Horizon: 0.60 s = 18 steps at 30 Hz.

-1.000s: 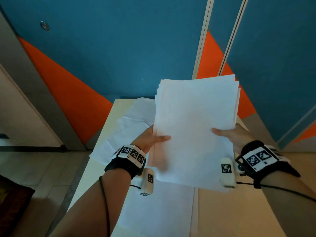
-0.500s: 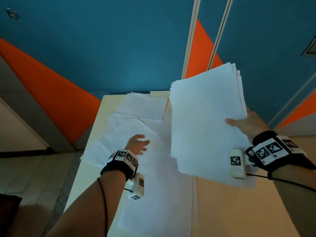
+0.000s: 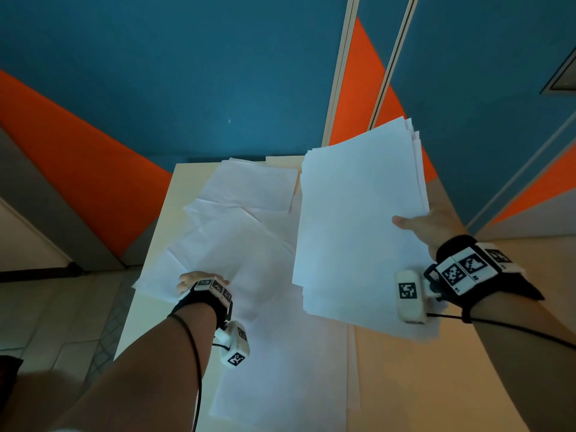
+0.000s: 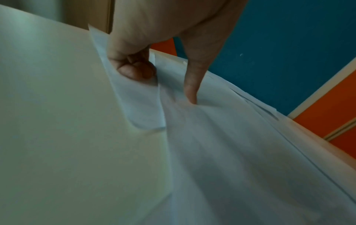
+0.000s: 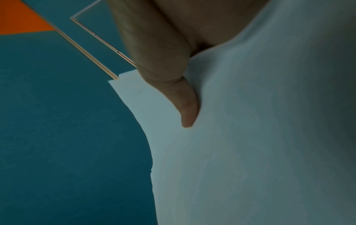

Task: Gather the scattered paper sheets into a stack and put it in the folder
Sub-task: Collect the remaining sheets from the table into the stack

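My right hand (image 3: 416, 226) holds a stack of white sheets (image 3: 358, 229) raised over the right half of the table, thumb (image 5: 185, 106) on top and the other fingers hidden beneath. Several loose white sheets (image 3: 243, 232) lie overlapping on the left half. My left hand (image 3: 194, 280) is down on them near the table's left edge. Its curled fingers (image 4: 133, 71) and thumb (image 4: 190, 91) pinch a puckered sheet (image 4: 212, 144). A cream card corner (image 3: 282, 160), perhaps the folder, shows beyond the sheets at the far end.
The cream table (image 3: 436, 385) is narrow, with tiled floor (image 3: 62, 322) dropping away on its left. A blue and orange wall (image 3: 218, 73) stands just past the far edge. More paper (image 3: 280, 385) lies at the near middle.
My left hand let go of the stack and dropped to the loose sheets at the left, where it now pinches one. My right hand carried the stack to the right.
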Tool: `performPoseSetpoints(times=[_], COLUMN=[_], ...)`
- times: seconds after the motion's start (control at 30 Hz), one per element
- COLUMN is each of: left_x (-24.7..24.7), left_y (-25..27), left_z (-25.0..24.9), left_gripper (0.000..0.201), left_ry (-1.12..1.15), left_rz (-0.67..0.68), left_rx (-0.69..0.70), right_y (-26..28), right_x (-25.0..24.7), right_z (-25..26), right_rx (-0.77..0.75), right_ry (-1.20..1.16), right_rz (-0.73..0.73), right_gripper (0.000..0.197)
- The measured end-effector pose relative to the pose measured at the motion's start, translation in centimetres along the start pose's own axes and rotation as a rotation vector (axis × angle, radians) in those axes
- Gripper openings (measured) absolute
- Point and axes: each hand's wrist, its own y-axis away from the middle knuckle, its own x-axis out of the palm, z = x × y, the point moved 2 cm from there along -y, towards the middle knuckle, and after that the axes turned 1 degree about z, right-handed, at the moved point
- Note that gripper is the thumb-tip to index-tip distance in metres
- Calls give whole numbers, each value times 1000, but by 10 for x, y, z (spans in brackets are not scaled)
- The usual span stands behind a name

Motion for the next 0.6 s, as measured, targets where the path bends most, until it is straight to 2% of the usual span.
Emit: performPoseSetpoints(times=[0.1, 0.2, 0.3, 0.43, 0.53, 0.6], left_x=[4, 3, -12, -29, -43, -50], left_y=[-5, 1, 0, 0, -2, -8], left_z=[2, -2, 2, 6, 16, 26], left_gripper=[45, 36, 37, 16, 31, 28], left_ry=[-3, 114, 485, 502, 483, 427], left_rz=[-47, -21, -98, -254, -283, -242], left_rx=[60, 28, 2, 58, 70, 91], right_y=[2, 3, -2, -7, -8, -7], right_x=[3, 4, 2, 0, -6, -12], right_z=[-1, -1, 0, -3, -4, -3], right_rx=[14, 22, 34, 41, 35, 19], right_ry=[53, 60, 79, 49, 54, 61], right_rz=[9, 10, -13, -17, -7, -11], right_gripper=[61, 64, 57, 48, 40, 44])
